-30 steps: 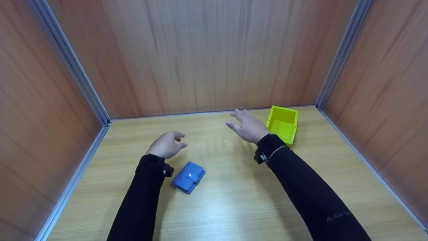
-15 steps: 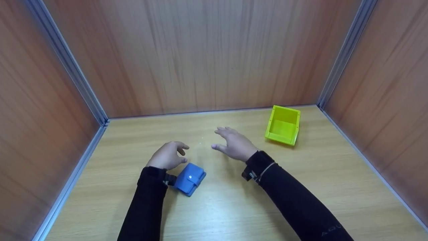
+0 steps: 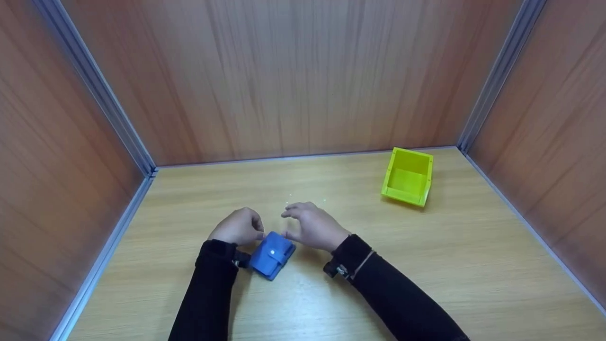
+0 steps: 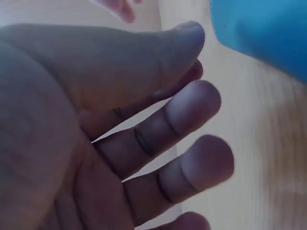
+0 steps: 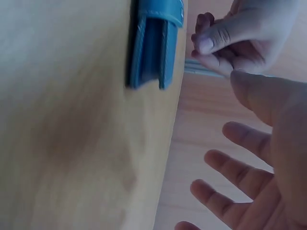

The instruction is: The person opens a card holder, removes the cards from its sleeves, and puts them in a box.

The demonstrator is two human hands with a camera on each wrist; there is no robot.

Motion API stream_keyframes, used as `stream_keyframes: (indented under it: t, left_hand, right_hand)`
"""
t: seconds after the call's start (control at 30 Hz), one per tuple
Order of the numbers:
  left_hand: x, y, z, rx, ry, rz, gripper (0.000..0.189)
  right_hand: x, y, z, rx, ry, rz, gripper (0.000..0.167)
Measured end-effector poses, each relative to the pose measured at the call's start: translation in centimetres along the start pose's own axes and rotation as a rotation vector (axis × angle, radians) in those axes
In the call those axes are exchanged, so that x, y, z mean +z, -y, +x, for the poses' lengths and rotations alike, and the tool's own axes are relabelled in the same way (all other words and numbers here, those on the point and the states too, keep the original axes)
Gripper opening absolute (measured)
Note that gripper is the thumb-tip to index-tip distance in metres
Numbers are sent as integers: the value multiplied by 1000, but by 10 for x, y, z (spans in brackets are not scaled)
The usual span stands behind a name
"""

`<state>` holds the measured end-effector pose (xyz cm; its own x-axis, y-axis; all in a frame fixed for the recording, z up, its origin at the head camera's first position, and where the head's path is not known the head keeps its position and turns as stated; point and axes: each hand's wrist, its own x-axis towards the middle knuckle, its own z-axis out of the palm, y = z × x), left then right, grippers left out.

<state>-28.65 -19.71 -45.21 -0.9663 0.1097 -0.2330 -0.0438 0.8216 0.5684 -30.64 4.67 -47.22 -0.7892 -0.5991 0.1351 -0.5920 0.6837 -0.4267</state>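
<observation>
Yellow bin bk R; L hand, R hand, fingers loose, flank blue wallet.

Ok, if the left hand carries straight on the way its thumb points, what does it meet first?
Most likely the blue wallet, whose edge lies just ahead of the left hand. Depth is unclear, so it might pass over; beyond is the right hand.
</observation>
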Motion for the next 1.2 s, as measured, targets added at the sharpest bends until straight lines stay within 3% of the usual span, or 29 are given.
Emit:
stream_keyframes:
  t: [0.23, 0.57, 0.93, 1.2]
  left_hand:
    - [10, -1, -2, 16, 17, 19, 17]
    - [14, -2, -5, 9, 18, 35, 15]
    - [18, -3, -6, -35, -25, 17, 21]
    - [17, -4, -8, -37, -36, 27, 23]
  right_hand:
    - [17, 16, -9, -64, 28, 29, 45]
    - [30, 31, -18, -211, 77, 19, 39]
    - [31, 36, -21, -178, 116, -12, 42]
    - [33, 40, -20, -133, 122, 6, 30]
